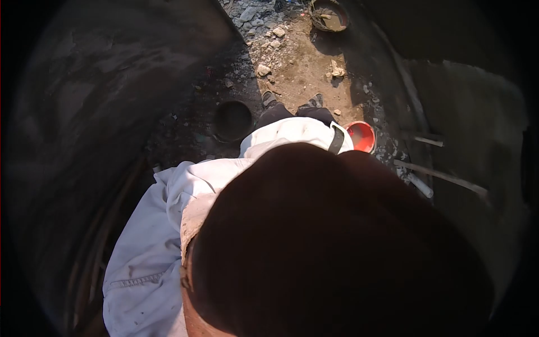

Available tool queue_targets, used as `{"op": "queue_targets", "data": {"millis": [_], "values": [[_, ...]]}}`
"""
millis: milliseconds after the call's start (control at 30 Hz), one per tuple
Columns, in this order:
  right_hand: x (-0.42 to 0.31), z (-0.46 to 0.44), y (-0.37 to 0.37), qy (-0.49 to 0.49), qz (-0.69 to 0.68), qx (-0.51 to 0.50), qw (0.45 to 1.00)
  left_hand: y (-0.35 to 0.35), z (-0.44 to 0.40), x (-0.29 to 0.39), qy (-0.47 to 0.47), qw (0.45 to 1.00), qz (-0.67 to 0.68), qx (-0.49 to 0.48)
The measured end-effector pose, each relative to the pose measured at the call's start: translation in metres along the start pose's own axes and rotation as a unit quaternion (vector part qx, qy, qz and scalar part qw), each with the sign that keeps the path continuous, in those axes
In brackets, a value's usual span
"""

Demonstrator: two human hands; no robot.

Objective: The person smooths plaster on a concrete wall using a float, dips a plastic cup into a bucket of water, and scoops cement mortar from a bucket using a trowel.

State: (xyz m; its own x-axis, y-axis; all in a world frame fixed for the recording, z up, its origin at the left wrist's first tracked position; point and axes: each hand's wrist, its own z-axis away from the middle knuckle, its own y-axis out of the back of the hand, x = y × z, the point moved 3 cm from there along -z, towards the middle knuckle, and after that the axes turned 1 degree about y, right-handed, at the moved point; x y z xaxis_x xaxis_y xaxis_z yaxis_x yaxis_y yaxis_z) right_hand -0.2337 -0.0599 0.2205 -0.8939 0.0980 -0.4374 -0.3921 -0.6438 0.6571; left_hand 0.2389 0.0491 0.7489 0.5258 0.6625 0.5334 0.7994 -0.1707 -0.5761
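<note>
Neither of my hands shows. A large dark shape [337,241] fills the lower middle, very close to the camera and too dark to make out. On its left spreads my white shirt [146,253], with the sleeve hanging down. More white cloth [281,130] lies above the dark shape, crossed by a dark strap [337,139]. My shoes [311,101] stand on the dirt ground beyond. Beside my legs on the right is a red bucket [362,136]; a dark round container [233,121] sits in shade on the left.
A round basin [329,16] with greyish contents stands at the far top. Stones and rubble [264,33] cover the ground near it. Smooth grey walls rise on the left [112,84] and right [477,118]. A thin wooden stick [441,176] lies at the right.
</note>
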Motion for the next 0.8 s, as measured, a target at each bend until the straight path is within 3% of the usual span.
{"op": "queue_targets", "data": {"millis": [167,333,433,500,600,633,700,800], "values": [[-0.028,0.004,0.013,0.01,-0.002,-0.011,1.0,-0.006,0.003,-0.009,0.024,0.995,0.069,-0.067],[0.081,-0.044,-0.042,0.057,-0.049,-0.027,0.997,0.003,0.001,-0.011,0.026,0.993,0.088,-0.07],[0.063,-0.041,-0.037,0.018,0.013,-0.027,0.999,0.007,-0.002,-0.003,0.015,0.997,0.07,-0.039],[0.07,-0.057,-0.041,0.045,0.01,-0.043,0.998,0.009,-0.004,0.0,0.009,0.998,0.056,-0.02],[0.05,-0.057,-0.024,0.024,0.046,-0.034,0.998,0.012,-0.007,0.002,0.005,0.999,0.047,0.009],[0.02,-0.043,-0.013,0.063,0.0,-0.013,0.998,0.017,-0.008,0.003,0.006,0.999,0.047,0.015],[-0.04,-0.024,0.011,0.014,0.025,-0.025,0.999,0.017,-0.008,0.006,0.005,0.999,0.045,0.01],[-0.069,-0.022,0.015,0.007,0.049,-0.024,0.998,0.025,-0.008,0.008,0.01,0.998,0.053,0.019]]}}
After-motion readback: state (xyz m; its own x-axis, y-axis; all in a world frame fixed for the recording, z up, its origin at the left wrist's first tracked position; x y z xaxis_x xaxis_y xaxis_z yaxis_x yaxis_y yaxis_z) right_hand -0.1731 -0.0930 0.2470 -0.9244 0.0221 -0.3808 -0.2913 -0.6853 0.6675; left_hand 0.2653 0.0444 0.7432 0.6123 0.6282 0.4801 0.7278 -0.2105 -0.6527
